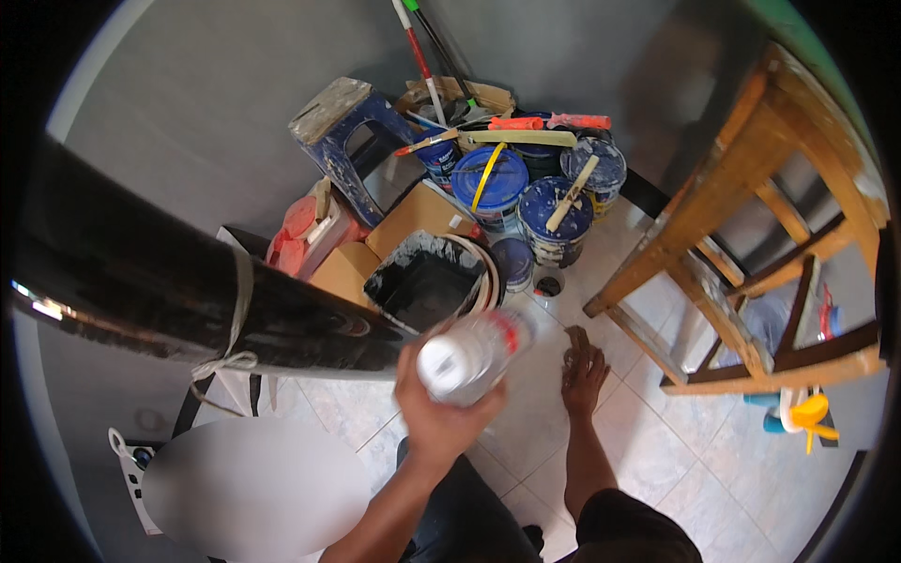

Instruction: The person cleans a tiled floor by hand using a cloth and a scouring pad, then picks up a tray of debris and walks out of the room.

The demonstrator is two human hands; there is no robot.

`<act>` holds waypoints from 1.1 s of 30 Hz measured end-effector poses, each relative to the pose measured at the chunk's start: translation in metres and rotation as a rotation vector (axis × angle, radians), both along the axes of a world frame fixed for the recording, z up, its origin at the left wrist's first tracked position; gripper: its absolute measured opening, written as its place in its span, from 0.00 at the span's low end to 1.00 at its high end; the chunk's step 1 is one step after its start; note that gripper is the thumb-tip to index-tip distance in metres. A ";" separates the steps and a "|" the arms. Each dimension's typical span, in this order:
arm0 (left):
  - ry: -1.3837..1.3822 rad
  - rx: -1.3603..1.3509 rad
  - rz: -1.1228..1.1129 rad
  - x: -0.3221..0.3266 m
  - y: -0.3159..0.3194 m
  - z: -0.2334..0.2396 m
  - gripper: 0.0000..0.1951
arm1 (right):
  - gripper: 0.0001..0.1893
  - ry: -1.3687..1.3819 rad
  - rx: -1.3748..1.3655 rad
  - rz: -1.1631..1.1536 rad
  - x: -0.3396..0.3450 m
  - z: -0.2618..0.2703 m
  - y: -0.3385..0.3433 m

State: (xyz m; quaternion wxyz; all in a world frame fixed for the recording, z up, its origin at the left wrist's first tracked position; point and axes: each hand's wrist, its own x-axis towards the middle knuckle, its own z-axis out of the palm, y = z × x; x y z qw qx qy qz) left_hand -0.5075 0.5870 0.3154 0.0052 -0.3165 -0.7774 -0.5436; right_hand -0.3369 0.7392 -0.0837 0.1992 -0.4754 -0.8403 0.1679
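Observation:
A clear plastic bottle with a white base and a red band is in my left hand, its base towards the camera and somewhat blurred. Low over the tiled floor, my right hand has its fingers pointing forward; a small dark brown item shows at its fingertips, and whether it is held is unclear. Beyond the bottle stands a square black paint-smeared bucket. A small cup with dark contents is on the floor beside a small blue-lidded tub.
Paint pails with brushes and rollers are grouped by the grey wall. A paint-spattered stool stands behind cardboard. On the right is a wooden chair; a black pole-like object tied with cord crosses the left.

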 end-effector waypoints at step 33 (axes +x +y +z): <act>-0.213 0.030 -0.347 0.002 0.131 -0.072 0.48 | 0.33 -0.160 0.094 0.117 -0.006 -0.045 0.006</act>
